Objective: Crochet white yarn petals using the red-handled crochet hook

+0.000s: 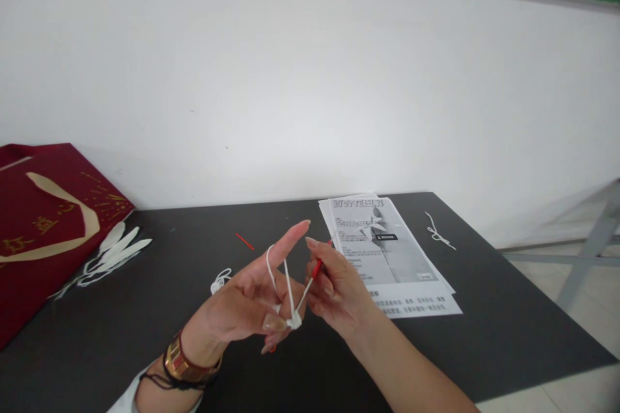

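Note:
My left hand [247, 300] pinches a small piece of white crochet work [294, 321] between thumb and fingers. White yarn [289, 284] loops over its raised index finger and runs down to the piece. In my right hand [339, 287] is a crochet hook [316, 269] with a red handle, its fingers closed round it. The metal shaft slants down to the left and its tip meets the white piece. A bit of red [272, 349] shows under my left fingers; I cannot make out what it is.
Printed sheets [411, 258] lie behind my right hand on the dark table [508, 322]. A red needle-like stick [245, 241], a yarn coil [221, 280] and a yarn scrap [438, 232] lie about. White leaf-shaped pieces [121, 248] rest by a dark red bag [58, 206] at left.

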Motion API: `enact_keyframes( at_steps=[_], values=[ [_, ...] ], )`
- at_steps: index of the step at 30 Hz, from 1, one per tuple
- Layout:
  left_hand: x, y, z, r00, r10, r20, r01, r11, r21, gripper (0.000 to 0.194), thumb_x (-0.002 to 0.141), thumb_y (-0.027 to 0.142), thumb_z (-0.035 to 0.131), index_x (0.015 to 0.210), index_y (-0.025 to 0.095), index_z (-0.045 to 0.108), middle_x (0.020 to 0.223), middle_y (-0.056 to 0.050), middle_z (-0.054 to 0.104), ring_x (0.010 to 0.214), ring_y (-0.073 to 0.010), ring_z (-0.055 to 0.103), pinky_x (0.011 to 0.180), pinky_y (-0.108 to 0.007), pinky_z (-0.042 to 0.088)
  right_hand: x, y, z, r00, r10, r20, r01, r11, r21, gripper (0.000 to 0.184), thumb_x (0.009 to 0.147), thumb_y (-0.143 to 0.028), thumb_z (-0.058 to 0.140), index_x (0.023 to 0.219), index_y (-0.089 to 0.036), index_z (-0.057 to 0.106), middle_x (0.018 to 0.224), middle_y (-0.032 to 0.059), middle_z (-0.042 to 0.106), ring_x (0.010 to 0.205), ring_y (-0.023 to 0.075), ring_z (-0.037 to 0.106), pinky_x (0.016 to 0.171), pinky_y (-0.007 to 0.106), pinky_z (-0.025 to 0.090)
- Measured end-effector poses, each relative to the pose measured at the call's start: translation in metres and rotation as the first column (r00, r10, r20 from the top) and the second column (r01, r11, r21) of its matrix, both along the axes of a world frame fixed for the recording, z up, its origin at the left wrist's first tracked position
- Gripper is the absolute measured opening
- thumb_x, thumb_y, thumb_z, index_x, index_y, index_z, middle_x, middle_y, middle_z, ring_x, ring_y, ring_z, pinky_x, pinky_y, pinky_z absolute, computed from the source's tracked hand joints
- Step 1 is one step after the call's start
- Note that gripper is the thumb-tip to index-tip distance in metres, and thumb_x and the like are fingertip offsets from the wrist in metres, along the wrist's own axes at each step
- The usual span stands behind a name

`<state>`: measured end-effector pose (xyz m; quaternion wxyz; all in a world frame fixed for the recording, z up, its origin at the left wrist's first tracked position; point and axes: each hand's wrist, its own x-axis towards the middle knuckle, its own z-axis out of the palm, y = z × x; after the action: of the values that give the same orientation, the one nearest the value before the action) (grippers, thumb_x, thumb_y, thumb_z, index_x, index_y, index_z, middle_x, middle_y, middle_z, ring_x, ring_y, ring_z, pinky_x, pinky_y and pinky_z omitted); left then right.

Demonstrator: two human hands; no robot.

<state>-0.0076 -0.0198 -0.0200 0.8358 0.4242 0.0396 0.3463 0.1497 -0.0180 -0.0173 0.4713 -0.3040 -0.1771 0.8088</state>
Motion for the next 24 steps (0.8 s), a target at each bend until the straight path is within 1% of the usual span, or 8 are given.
enact_keyframes(
  at_steps=[4,6,8,10,13,17,20,24],
  values=[
    [-0.001,0.000,-0.002,1.000,0.003,0.001,-0.003,0.999,0.032,0.096,0.077,0.011,0.070,0.149,0.049,0.019,0.069,0.002,0.062,0.051,-0.0085,0.048,0.042,-0.014,0.042,-0.002,0.001,-0.006,0.995,0.079,-0.054,-0.082,0.994,-0.074,0.056,0.067,-0.045,0.080,0.034,-0.018,0.043,0.023,-0.0088,0.036,0.020,0.0031,0.035,0.024,0.012,0.036],
    [-0.001,0.001,-0.001,1.000,0.010,-0.001,-0.010,0.999,0.053,0.096,0.078,0.011,0.069,0.149,0.049,0.017,0.071,0.001,0.062,0.052,-0.0088,0.048,0.042,-0.014,0.042,-0.002,0.001,-0.006,0.995,0.075,-0.063,-0.080,0.993,-0.083,0.053,0.066,-0.045,0.080,0.037,-0.017,0.046,0.023,-0.0095,0.036,0.020,0.0026,0.034,0.024,0.012,0.037],
    [-0.001,0.001,0.000,0.999,0.030,0.012,-0.031,0.997,0.067,0.092,0.079,0.013,0.068,0.149,0.048,0.020,0.071,0.002,0.060,0.052,-0.0086,0.046,0.042,-0.014,0.041,-0.001,0.000,-0.003,0.999,-0.002,-0.049,0.001,0.999,-0.039,0.048,0.067,-0.044,0.081,0.042,-0.017,0.049,0.025,-0.0102,0.038,0.020,0.0029,0.033,0.024,0.012,0.038],
    [0.001,0.001,0.002,0.998,0.056,0.027,-0.058,0.996,0.071,0.087,0.080,0.015,0.068,0.149,0.046,0.025,0.068,0.002,0.057,0.051,-0.0077,0.042,0.044,-0.014,0.039,0.001,-0.002,0.002,0.993,-0.118,-0.024,0.119,0.992,0.045,0.043,0.070,-0.042,0.080,0.047,-0.018,0.051,0.027,-0.0106,0.041,0.021,0.0035,0.032,0.023,0.014,0.039],
    [0.003,0.001,0.004,0.998,0.052,0.030,-0.054,0.996,0.066,0.085,0.080,0.016,0.068,0.149,0.045,0.027,0.066,0.003,0.054,0.049,-0.0074,0.039,0.044,-0.015,0.035,0.006,-0.006,0.010,0.969,-0.246,-0.006,0.242,0.950,0.195,0.040,0.075,-0.039,0.076,0.052,-0.018,0.052,0.030,-0.0103,0.044,0.022,0.0038,0.029,0.022,0.015,0.040],
    [0.003,0.002,0.005,0.995,0.096,-0.014,-0.096,0.995,0.042,0.083,0.080,0.015,0.066,0.149,0.042,0.029,0.065,0.003,0.053,0.051,-0.0086,0.037,0.046,-0.019,0.031,0.012,-0.010,0.018,0.917,-0.399,0.004,0.370,0.854,0.367,0.036,0.075,-0.036,0.077,0.055,-0.018,0.052,0.038,-0.0095,0.050,0.024,0.0036,0.033,0.022,0.015,0.042],
    [0.002,0.002,0.004,0.989,0.130,-0.068,-0.126,0.990,0.063,0.081,0.082,0.019,0.066,0.149,0.041,0.029,0.066,0.003,0.052,0.051,-0.0083,0.035,0.050,-0.022,0.030,0.013,-0.012,0.020,0.888,-0.458,0.024,0.404,0.807,0.431,0.036,0.075,-0.036,0.078,0.056,-0.018,0.053,0.042,-0.0088,0.054,0.026,0.0040,0.037,0.023,0.016,0.043],
    [0.000,0.003,0.006,0.973,0.162,-0.164,-0.137,0.979,0.151,0.083,0.082,0.023,0.069,0.151,0.039,0.027,0.068,0.004,0.051,0.053,-0.0085,0.034,0.052,-0.023,0.029,0.015,-0.014,0.016,0.849,-0.521,0.086,0.413,0.756,0.508,0.038,0.079,-0.040,0.075,0.057,-0.019,0.052,0.041,-0.0085,0.053,0.027,0.0050,0.040,0.025,0.015,0.039]
  ],
)
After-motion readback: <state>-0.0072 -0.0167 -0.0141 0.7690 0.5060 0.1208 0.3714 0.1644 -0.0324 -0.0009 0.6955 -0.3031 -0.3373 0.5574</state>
